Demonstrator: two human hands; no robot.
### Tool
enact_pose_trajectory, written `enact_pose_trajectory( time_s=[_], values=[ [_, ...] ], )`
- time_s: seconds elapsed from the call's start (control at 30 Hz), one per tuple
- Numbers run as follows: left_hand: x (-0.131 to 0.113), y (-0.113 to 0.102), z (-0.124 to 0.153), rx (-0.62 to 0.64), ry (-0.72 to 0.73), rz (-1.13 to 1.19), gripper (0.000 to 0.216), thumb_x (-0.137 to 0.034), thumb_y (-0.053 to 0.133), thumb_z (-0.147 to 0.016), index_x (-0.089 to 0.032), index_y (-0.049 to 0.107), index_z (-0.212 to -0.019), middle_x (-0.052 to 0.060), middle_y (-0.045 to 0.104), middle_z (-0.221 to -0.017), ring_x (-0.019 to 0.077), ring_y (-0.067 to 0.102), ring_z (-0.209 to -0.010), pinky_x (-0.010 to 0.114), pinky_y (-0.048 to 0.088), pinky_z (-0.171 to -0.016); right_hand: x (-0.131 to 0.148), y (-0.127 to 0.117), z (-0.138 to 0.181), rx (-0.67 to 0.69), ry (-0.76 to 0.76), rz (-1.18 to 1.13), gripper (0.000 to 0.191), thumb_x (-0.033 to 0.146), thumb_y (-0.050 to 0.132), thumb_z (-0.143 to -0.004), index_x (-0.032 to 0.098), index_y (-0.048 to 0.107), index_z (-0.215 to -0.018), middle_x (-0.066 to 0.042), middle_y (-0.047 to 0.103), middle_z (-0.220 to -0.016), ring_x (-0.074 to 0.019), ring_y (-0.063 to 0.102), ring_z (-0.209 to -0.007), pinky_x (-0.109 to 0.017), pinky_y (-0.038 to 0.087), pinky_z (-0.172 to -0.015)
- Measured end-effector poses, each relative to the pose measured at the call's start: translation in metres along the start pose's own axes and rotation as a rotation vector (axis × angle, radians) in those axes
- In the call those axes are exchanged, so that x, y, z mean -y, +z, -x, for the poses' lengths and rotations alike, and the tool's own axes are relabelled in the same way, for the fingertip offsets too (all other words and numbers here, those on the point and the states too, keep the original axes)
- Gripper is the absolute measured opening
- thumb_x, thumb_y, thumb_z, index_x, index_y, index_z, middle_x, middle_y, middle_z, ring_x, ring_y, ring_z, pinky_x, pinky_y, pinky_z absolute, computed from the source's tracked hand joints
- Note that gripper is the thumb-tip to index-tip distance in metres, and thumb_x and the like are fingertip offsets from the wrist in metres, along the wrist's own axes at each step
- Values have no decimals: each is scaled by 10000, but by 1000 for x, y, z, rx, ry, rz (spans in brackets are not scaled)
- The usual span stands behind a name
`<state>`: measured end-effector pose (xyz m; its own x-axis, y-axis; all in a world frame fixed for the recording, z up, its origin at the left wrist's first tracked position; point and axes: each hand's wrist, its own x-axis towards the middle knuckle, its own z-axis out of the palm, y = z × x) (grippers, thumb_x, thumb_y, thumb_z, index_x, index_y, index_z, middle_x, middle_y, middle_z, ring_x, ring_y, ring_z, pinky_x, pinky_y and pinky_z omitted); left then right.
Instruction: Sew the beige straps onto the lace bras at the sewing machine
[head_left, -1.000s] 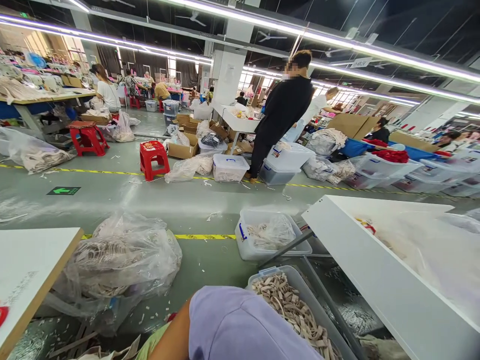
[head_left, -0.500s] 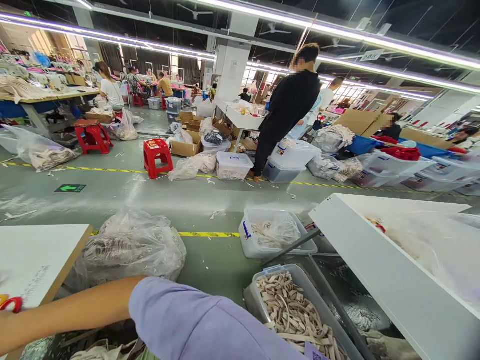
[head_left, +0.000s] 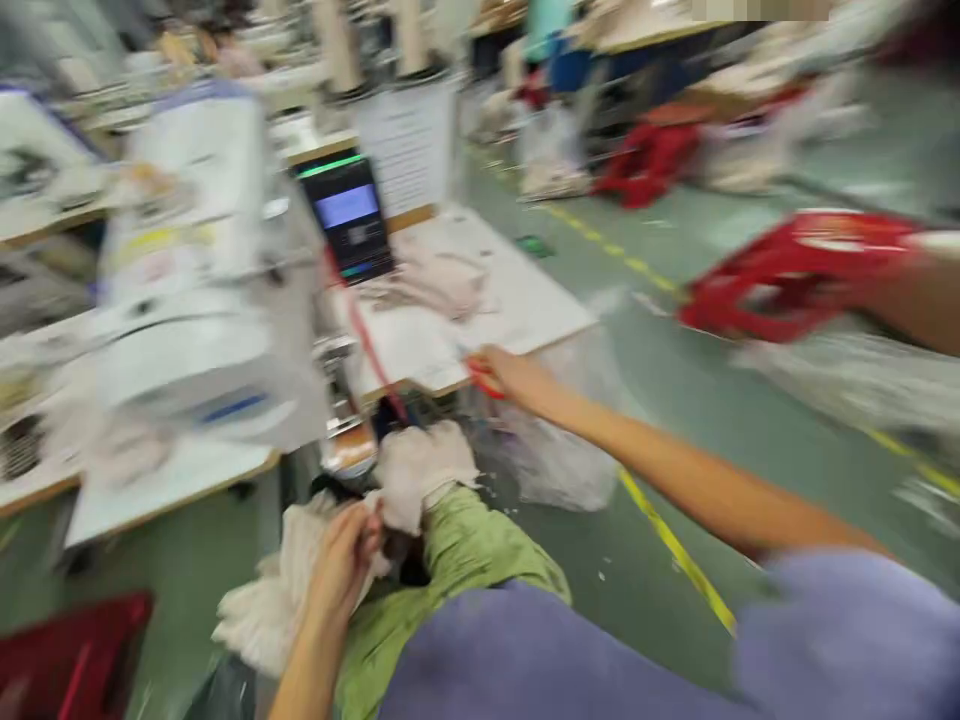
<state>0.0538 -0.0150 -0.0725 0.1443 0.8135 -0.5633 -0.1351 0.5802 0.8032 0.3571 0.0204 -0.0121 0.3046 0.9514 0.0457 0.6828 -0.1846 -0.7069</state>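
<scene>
My right hand [head_left: 514,378] is closed around the red handles of scissors [head_left: 484,377] at the front edge of the white table [head_left: 525,300]. Motion blur hides the blades. My left hand [head_left: 346,555], fingers curled, grips the edge of a beige fabric piece [head_left: 424,465] over my lap. More gathered beige fabric [head_left: 262,605] hangs beside my left wrist. Just beyond the lap fabric is the metal plate of a sewing machine [head_left: 345,420].
The white sewing machine head [head_left: 187,350] stands on the left. A lit screen [head_left: 349,215] and pale fabric [head_left: 442,280] are at the table. Plastic bags [head_left: 562,460] lie below it. A red stool [head_left: 795,275] and another person's arm [head_left: 930,290] are at right.
My view has swung left from the aisle and bins to the sewing machine table. Both my hands are now visible, the right still with the red-handled scissors.
</scene>
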Motion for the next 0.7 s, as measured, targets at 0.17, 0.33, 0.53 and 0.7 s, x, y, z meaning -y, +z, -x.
enact_pose_trajectory(
  time_s=[0.17, 0.33, 0.53, 0.7],
  values=[
    [11, -56, 22, -91, 29, 207, 383, -458, 800, -740, -114, 652, -821, -7, 591, -668, 61, 494, -534, 187, 390, -516, -20, 61, 43, 452, -98, -390, 258, 478, 533, -927, 251, 584, -1036, -10, 610, -734, -107, 548, -525, -213, 439, -455],
    [12, -50, 26, -31, 40, 247, 384, -475, 803, -716, -126, 665, -798, 10, 615, -689, 63, 495, -550, 191, 370, -533, -23, 59, 120, 666, -289, -179, 439, 253, 615, -826, 270, 527, -1256, -85, 665, -1090, -218, 692, -905, -345, 603, -742],
    [14, -48, 33, -23, 93, 143, 325, -466, 726, -809, -151, 655, -777, 5, 628, -716, 76, 500, -583, 199, 377, -564, 12, 89, 121, 643, -518, 67, 330, 306, 563, -919, 256, 573, -1245, -107, 624, -1179, -226, 682, -925, -373, 599, -746],
    [13, -47, 35, -6, 107, 35, 320, -463, 649, -862, -164, 649, -751, 19, 631, -742, 100, 506, -609, 221, 382, -569, 18, 104, 111, 665, -584, 88, 339, 277, 552, -936, 251, 564, -1274, -111, 624, -1204, -215, 688, -895, -361, 592, -736]
  ],
)
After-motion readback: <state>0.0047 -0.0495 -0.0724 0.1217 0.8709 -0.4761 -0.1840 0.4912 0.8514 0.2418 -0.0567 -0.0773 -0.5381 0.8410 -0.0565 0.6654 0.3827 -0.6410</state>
